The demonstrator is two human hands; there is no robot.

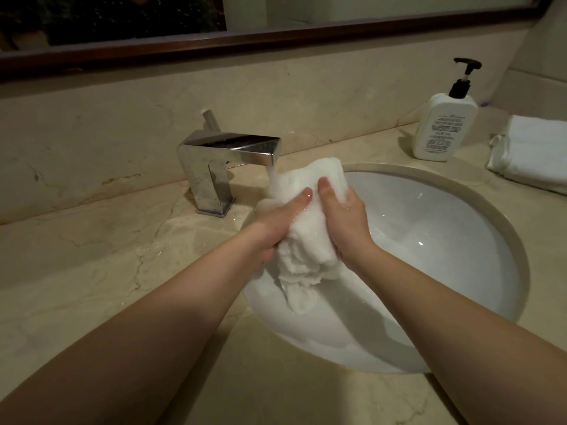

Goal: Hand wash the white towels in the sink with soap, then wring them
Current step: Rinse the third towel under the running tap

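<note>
Both hands, the left hand [277, 222] and the right hand [343, 219], grip a bunched, sudsy white terry towel [306, 231] above the glossy oval white sink [429, 240], under water from the angular chrome faucet [221, 161]. Beyond the sink, a white pump bottle [441, 127] stands on the beige marble tabletop [92, 271].

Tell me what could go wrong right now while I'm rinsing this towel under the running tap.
Both hands, left hand and right hand, hold the wet towel high under the faucet, near the sink rim, so water may splash onto the already wet counter. Splashes could also reach the folded towel beside the soap bottle.
</note>
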